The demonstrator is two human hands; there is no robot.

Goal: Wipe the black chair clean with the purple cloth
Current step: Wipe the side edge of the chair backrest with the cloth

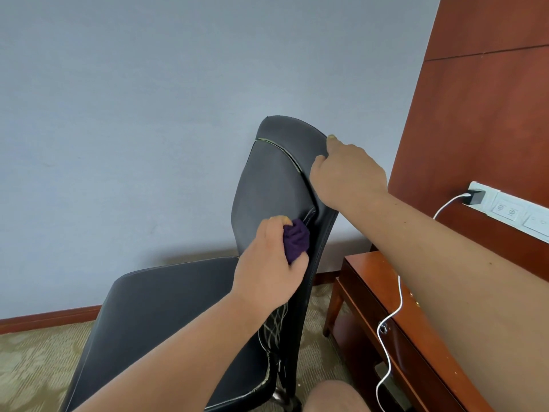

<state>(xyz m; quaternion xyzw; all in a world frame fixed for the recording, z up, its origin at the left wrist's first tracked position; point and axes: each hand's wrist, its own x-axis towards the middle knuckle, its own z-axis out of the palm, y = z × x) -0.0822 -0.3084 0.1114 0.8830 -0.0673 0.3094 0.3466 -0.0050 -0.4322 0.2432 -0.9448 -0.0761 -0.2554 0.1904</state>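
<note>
I see one black chair [269, 179], one purple cloth [295, 237] and my two hands. My left hand [267, 263] has its grip clamped on the bunched cloth and presses it against the lower backrest; my fingers hide most of the cloth. My right hand [347, 173] grips the backrest's top edge. The backrest's long side points upward and the seat reaches to the lower left. The chair's legs are cut off.

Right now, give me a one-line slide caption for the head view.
Left hand holds the purple cloth against the back of the black chair; right hand grips its upper edge.
</note>
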